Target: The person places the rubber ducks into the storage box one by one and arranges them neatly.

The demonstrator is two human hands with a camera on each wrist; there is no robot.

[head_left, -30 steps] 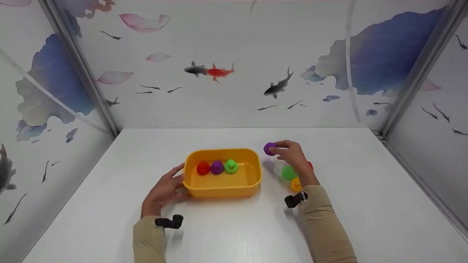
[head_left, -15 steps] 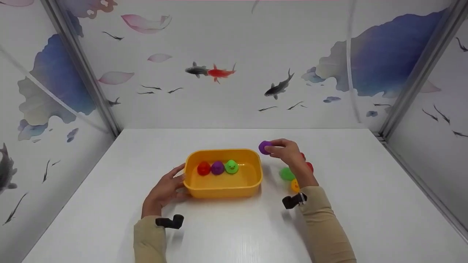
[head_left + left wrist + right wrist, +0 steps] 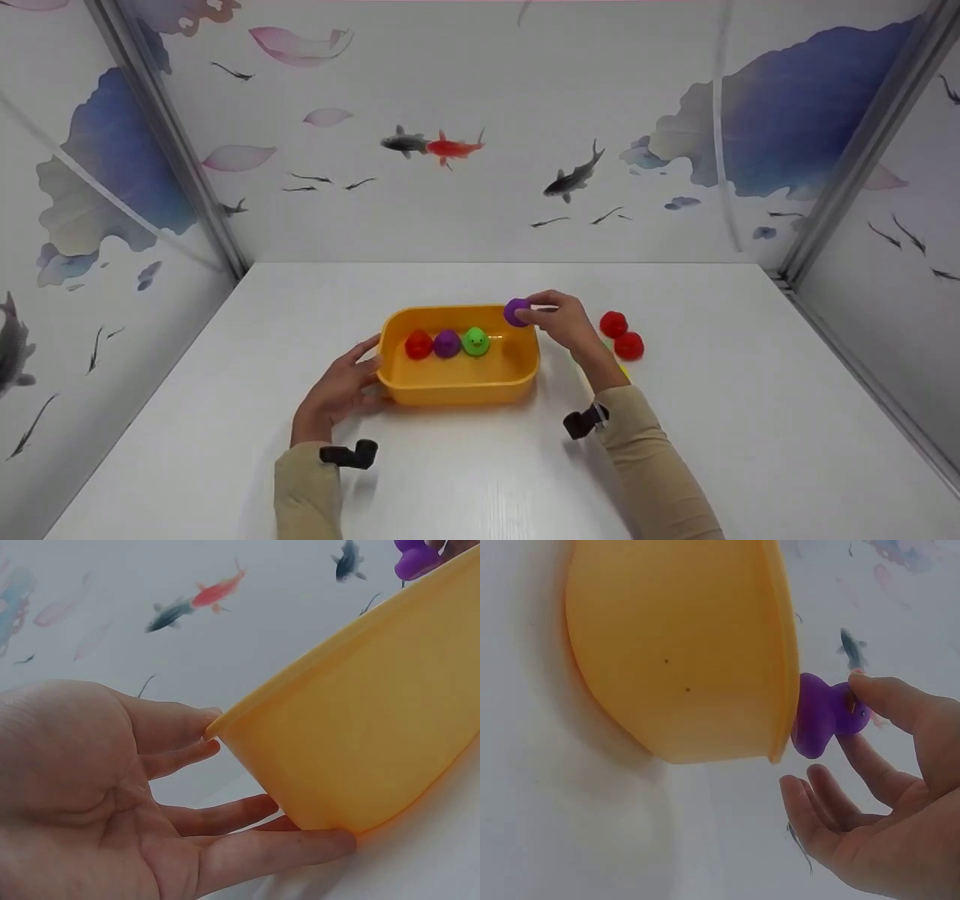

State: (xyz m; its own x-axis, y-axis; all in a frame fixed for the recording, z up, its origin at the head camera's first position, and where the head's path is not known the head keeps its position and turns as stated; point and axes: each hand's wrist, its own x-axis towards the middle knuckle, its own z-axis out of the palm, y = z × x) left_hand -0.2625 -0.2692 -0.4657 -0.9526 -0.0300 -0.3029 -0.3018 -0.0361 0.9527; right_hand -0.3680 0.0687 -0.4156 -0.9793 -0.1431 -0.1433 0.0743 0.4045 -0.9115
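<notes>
Right hand (image 3: 562, 321) pinches purple toy (image 3: 516, 313) at tub's (image 3: 457, 395) rim | left hand (image 3: 339, 391), fingers straight, touches tub | seemingly loading; next wants lowering, release

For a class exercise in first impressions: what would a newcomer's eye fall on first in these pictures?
Probably the bright yellow tub in the middle of the white table, with a red toy, a purple toy and a green duck in a row inside. Next, perhaps, the second purple toy that the right hand pinches at the tub's far right corner. On the back wall, the painted red fish stands out too.
</notes>
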